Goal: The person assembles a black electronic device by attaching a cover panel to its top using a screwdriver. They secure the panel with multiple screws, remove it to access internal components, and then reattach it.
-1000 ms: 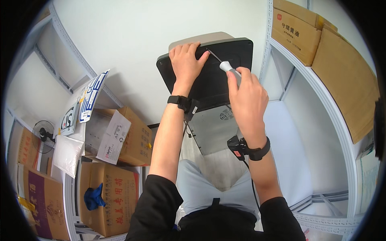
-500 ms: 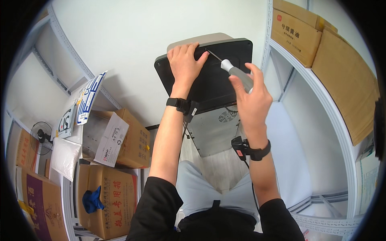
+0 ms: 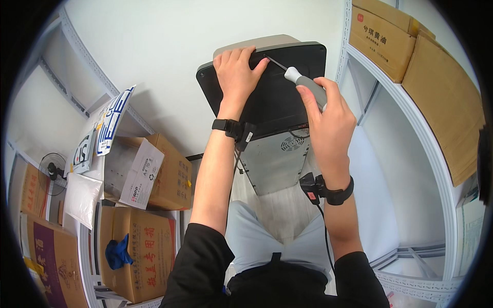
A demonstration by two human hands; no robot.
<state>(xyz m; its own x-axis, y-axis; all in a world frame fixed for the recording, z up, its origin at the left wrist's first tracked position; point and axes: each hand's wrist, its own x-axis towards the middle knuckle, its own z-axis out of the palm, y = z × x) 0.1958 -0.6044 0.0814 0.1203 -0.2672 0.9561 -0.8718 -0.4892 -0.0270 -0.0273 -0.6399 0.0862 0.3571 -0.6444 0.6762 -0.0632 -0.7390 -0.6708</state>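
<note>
A black panel with a rounded grey rim stands tilted before me on a grey metal housing. My left hand is closed over its upper edge, fingers on top and thumb against the dark face. Beside that thumb, the thin shaft of a screwdriver meets the panel near a small hole; whether a screw sits at the tip is too small to tell. My right hand holds the grey-and-white handle near its end, thumb on one side and index finger on the other. The other right fingers are mostly hidden.
Below the panel, the metal housing shows a round vent and a cable. Shelving with cardboard boxes, a white bag and a small fan stands left. On the right, a white shelf frame carries large cartons.
My right hand has shifted slightly up and right, its thumb and index finger farther along the screwdriver's handle. The left hand keeps its place on the panel, and the view has shifted slightly.
</note>
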